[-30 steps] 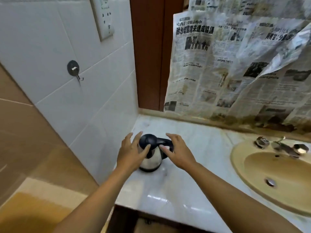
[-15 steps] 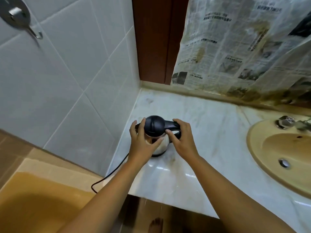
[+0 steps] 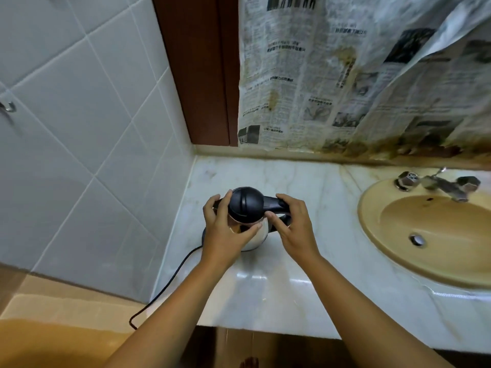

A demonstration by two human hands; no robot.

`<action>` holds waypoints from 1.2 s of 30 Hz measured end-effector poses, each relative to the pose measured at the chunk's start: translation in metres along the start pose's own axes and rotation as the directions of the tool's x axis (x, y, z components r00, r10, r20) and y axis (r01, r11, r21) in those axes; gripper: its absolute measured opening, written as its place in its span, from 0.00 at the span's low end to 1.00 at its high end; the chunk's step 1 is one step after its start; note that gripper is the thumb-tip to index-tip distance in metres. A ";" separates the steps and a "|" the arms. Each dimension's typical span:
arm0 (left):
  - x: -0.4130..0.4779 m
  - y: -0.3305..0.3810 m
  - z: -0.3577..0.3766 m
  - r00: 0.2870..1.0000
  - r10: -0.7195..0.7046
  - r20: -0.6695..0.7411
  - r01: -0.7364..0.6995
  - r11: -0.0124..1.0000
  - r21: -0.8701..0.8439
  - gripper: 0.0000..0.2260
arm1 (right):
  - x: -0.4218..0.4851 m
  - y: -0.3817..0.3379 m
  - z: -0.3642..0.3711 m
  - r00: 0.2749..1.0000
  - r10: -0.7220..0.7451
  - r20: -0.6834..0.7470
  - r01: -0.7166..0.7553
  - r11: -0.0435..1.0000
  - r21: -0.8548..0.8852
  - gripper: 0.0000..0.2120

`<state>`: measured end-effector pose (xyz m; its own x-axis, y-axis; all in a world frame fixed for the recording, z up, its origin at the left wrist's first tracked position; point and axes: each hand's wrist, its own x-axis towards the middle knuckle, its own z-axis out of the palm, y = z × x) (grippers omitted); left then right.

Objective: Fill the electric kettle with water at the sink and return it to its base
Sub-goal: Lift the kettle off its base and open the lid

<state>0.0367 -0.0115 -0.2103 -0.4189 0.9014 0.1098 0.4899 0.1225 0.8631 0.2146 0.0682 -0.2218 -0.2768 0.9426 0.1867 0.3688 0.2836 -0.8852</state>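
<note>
Home bathroom (basin (image 3: 372,229), wall tiles (image 3: 79,128))
</note>
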 end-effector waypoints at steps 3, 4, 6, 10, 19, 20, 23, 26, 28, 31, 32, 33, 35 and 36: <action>-0.004 0.021 0.032 0.996 0.030 0.087 -0.026 0.999 -0.039 0.45 | -0.015 0.013 -0.041 0.997 0.022 -0.070 -0.024 0.999 -0.031 0.23; -0.005 0.026 0.045 0.991 0.038 0.129 -0.031 0.998 -0.053 0.45 | -0.021 0.018 -0.055 0.995 0.037 -0.090 -0.040 0.998 -0.038 0.23; -0.011 0.035 0.073 0.977 0.056 0.207 -0.041 0.996 -0.078 0.45 | -0.036 0.030 -0.083 0.989 0.078 -0.129 -0.084 0.995 -0.046 0.21; -0.031 0.045 0.124 0.944 0.064 0.324 -0.038 0.996 -0.087 0.45 | -0.070 0.063 -0.126 0.973 0.145 -0.179 -0.166 0.980 -0.109 0.21; -0.053 0.050 0.163 0.892 0.098 0.441 -0.090 0.995 -0.039 0.45 | -0.113 0.099 -0.159 0.962 0.203 -0.183 -0.232 0.961 -0.151 0.20; -0.052 0.050 0.163 0.888 0.097 0.449 -0.091 0.995 -0.035 0.45 | -0.114 0.099 -0.160 0.962 0.199 -0.185 -0.228 0.961 -0.154 0.20; -0.048 0.054 0.161 0.881 0.081 0.467 -0.078 0.997 -0.026 0.46 | -0.114 0.097 -0.161 0.967 0.204 -0.153 -0.230 0.957 -0.178 0.21; -0.055 0.053 0.163 0.902 0.063 0.428 -0.054 0.998 -0.033 0.52 | -0.106 0.091 -0.168 0.996 0.040 -0.083 -0.066 0.941 -0.332 0.27; -0.064 0.052 0.167 0.922 0.032 0.386 -0.021 0.999 -0.031 0.57 | -0.088 0.086 -0.174 0.979 -0.176 0.100 0.202 0.861 -0.466 0.27; -0.074 0.050 0.174 0.922 -0.027 0.386 0.055 0.997 -0.062 0.58 | -0.055 0.073 -0.178 0.843 -0.272 0.465 0.508 0.690 -0.516 0.25; -0.076 0.048 0.175 0.919 -0.036 0.394 0.067 0.995 -0.067 0.56 | -0.047 0.070 -0.178 0.805 -0.263 0.533 0.553 0.659 -0.510 0.25; -0.076 0.048 0.176 0.916 -0.039 0.399 0.074 0.995 -0.071 0.54 | -0.041 0.068 -0.179 0.778 -0.254 0.574 0.581 0.639 -0.504 0.25; -0.076 0.048 0.176 0.911 -0.049 0.408 0.089 0.993 -0.079 0.52 | -0.031 0.065 -0.182 0.738 -0.246 0.628 0.621 0.612 -0.490 0.25; -0.075 0.049 0.176 0.909 -0.053 0.414 0.098 0.991 -0.087 0.52 | -0.027 0.064 -0.184 0.719 -0.244 0.650 0.636 0.608 -0.475 0.25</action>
<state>0.2264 -0.0003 -0.2630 -0.0900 0.9846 -0.1501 0.3781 0.1732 0.9094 0.4084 0.0935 -0.2047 -0.8662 0.4943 0.0731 0.4700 0.8556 -0.2168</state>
